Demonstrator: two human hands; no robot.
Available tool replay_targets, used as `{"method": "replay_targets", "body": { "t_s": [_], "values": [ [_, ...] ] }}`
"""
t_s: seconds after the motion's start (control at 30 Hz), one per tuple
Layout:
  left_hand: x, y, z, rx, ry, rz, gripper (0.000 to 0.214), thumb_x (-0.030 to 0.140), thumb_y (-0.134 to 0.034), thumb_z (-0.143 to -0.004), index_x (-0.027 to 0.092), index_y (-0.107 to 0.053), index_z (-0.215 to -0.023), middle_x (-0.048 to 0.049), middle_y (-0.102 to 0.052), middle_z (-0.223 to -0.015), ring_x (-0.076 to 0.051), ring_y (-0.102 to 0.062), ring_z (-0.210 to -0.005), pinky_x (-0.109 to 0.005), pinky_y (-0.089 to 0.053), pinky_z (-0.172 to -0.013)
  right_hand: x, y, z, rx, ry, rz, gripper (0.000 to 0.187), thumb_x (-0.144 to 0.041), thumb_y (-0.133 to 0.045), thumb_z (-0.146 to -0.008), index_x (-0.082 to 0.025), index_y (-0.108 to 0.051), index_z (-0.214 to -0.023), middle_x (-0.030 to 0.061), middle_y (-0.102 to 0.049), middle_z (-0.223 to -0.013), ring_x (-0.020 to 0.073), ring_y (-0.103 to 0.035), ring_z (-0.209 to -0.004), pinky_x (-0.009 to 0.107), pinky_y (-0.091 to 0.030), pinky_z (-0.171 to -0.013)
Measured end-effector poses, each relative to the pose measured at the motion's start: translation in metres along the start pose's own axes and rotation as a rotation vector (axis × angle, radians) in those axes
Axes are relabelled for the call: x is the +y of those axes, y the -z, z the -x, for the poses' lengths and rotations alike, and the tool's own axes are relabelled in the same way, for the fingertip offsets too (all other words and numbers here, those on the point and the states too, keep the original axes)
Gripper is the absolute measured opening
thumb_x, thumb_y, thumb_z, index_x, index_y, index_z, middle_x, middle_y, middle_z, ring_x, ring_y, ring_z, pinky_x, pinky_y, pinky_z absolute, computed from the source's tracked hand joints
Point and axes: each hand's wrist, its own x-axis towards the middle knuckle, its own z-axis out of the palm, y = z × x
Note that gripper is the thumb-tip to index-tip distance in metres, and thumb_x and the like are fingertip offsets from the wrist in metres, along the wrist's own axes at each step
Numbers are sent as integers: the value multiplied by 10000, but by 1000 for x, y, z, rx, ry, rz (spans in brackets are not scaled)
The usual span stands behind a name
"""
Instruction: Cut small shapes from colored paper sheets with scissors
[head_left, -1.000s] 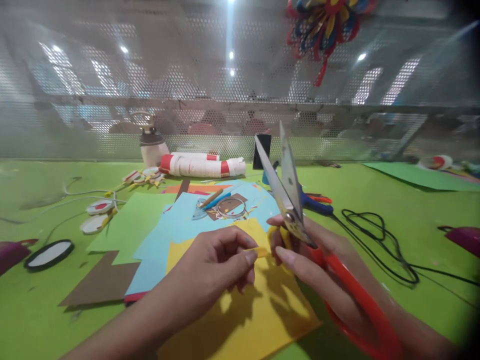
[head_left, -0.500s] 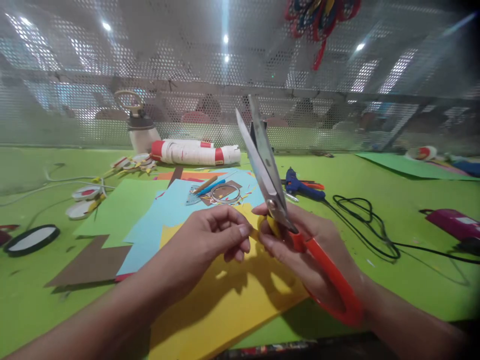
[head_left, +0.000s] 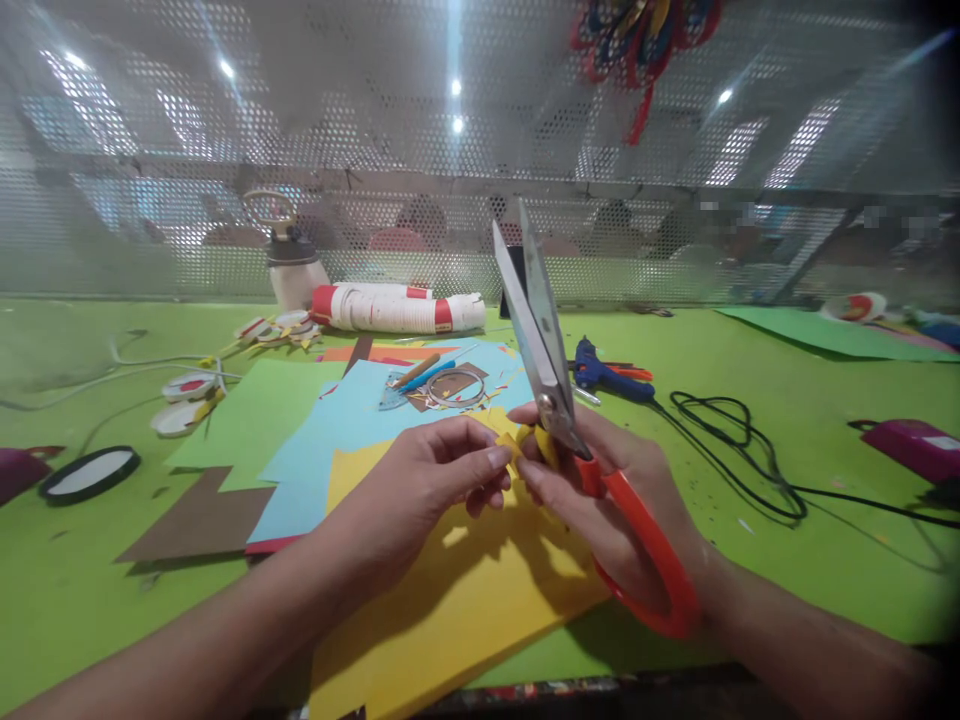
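Between the fingertips of my left hand (head_left: 446,470) and those of my right hand (head_left: 600,480) is a small yellow paper piece (head_left: 511,452), pinched from both sides. My right hand also carries a pair of scissors (head_left: 546,375), with orange handles around the hand and the blades pointing up, slightly apart. Parts of the yellow piece are hidden by my fingers and the scissors. Beneath both hands lies a yellow sheet (head_left: 442,610). Blue sheets (head_left: 322,425) extend beyond it, bearing a wooden-handled tool (head_left: 416,371), a blue pen-like tool (head_left: 431,377) and a ring (head_left: 456,385).
Green sheets (head_left: 247,410) and a brown sheet (head_left: 199,520) lie left. A blue glue gun (head_left: 606,375) with a looping black cord (head_left: 739,435) sits right. White cups (head_left: 397,310) lie stacked at the back, before a perforated screen (head_left: 420,220). A magenta device (head_left: 904,445) is far right.
The yellow piece shows more between my fingertips now. Its angle has shifted. The scissors stand a little more upright, and the whole view has shifted slightly.
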Motion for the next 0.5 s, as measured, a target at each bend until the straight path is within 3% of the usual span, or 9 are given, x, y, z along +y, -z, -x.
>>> {"method": "replay_targets", "body": {
  "t_s": [0.2, 0.4, 0.5],
  "values": [
    [1, 0, 0, 7, -49, -33, 183, 302, -629, -832, 148, -596, -741, 4, -565, -675, -103, -473, -646, -255, -364, -634, 2, 0, -1, -12, 1, -28, 267, -190, -557, -854, -182, -543, -1121, -35, -558, -722, 84, -535, -592, 187, -463, -542],
    [16, 18, -4, 201, -156, 73, 145, 262, -656, -808, 145, -600, -742, -13, -613, -740, -114, -548, -723, -242, -400, -660, -7, 3, -5, -111, -154, 14, 296, -390, -536, -883, -161, -577, -1066, -20, -523, -685, 115, -489, -579, 231, -424, -532],
    [27, 29, -6, 272, -246, 170, 138, 239, -672, -791, 142, -593, -733, -22, -634, -759, -132, -592, -759, -253, -436, -683, -9, 6, -5, -209, -166, 48, 366, -468, -474, -897, -153, -599, -1037, -18, -492, -646, 119, -452, -547, 232, -383, -488]
  ]
}}
